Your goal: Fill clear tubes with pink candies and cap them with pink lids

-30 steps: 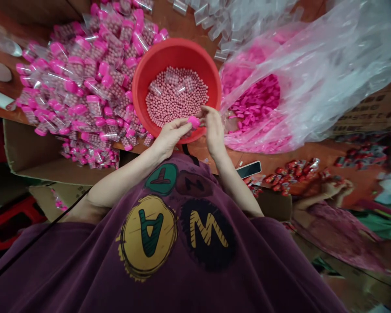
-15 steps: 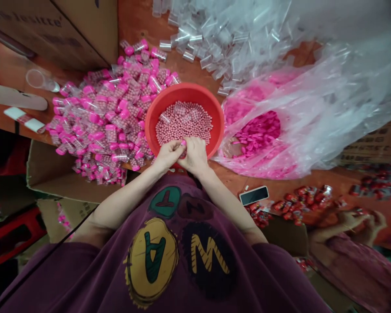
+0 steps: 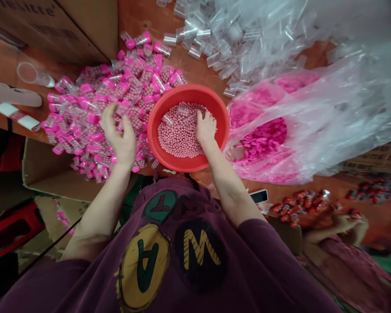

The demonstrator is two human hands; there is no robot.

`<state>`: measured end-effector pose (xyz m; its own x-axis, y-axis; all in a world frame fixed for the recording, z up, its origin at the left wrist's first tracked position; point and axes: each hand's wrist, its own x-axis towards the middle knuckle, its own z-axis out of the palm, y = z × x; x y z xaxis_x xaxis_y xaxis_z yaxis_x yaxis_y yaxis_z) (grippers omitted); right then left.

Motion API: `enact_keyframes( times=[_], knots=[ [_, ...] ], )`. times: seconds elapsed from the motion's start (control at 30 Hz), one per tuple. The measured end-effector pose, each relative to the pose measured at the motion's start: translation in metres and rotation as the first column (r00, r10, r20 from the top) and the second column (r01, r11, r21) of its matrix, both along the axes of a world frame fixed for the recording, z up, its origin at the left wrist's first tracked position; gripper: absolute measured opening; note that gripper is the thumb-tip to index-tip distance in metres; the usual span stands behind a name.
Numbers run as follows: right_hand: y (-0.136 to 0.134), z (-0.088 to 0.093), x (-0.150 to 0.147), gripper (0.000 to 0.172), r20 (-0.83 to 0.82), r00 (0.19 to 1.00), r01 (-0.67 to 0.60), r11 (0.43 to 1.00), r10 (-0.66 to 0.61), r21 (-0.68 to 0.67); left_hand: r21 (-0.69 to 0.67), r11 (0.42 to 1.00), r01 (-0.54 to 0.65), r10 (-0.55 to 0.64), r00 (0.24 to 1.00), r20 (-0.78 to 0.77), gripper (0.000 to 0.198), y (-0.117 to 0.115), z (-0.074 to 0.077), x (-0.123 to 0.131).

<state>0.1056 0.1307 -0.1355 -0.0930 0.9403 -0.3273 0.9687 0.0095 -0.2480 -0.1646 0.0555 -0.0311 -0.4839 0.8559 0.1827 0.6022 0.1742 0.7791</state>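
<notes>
My left hand (image 3: 120,137) hovers over the pile of small clear jars with pink caps (image 3: 94,106), which are filled with pink beads. Its thumb and fingers are spread, and I see nothing between them. Inside the red bowl (image 3: 188,164), my right hand (image 3: 206,129) reaches down onto the loose pink beads (image 3: 179,137), thumb apart from the fingers; its fingertips are partly hidden. A few clear tubes (image 3: 183,109) lie among the beads. Right of the bowl, an open plastic bag (image 3: 299,143) holds loose pink caps (image 3: 263,139).
Empty clear tubes (image 3: 215,39) are heaped at the back. A cardboard box (image 3: 91,26) stands back left, and an open carton (image 3: 52,174) sits below the table edge. A phone (image 3: 259,196) lies near small red items (image 3: 299,204). Another person's hands (image 3: 352,226) work at right.
My hands were together at the bowl's near rim around a small pink-capped item. They have parted: the left moved left over the jars, the right into the bowl. That item is out of my hands.
</notes>
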Motion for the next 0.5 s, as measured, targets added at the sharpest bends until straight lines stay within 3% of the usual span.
enact_keyframes(
  times=[0.1,0.2,0.33,0.4,0.5],
  knots=[
    [-0.003,-0.001,0.003,0.054,-0.006,1.0,0.017,1.0,-0.017,-0.02,0.068,0.99,0.124,-0.131,0.986,0.106,0.032,-0.002,-0.013,0.039],
    [-0.015,0.01,0.012,0.058,-0.061,0.997,0.037,0.999,-0.037,0.012,-0.021,0.941,0.337,-0.307,0.881,0.36,0.025,0.002,-0.04,0.093],
    [-0.057,0.034,0.021,0.056,-0.141,0.989,0.058,0.994,-0.045,0.093,-0.134,0.869,0.475,-0.276,0.694,0.665,0.046,0.015,-0.078,0.148],
    [-0.086,0.043,0.025,0.054,-0.191,0.981,0.056,0.991,-0.033,0.118,-0.155,0.813,0.562,-0.259,0.586,0.768,0.04,0.017,-0.087,0.165],
    [-0.124,0.042,0.044,0.057,-0.373,0.926,0.125,0.979,-0.058,0.158,-0.179,0.755,0.631,-0.198,0.48,0.855,0.018,0.008,-0.086,0.174]
  ],
)
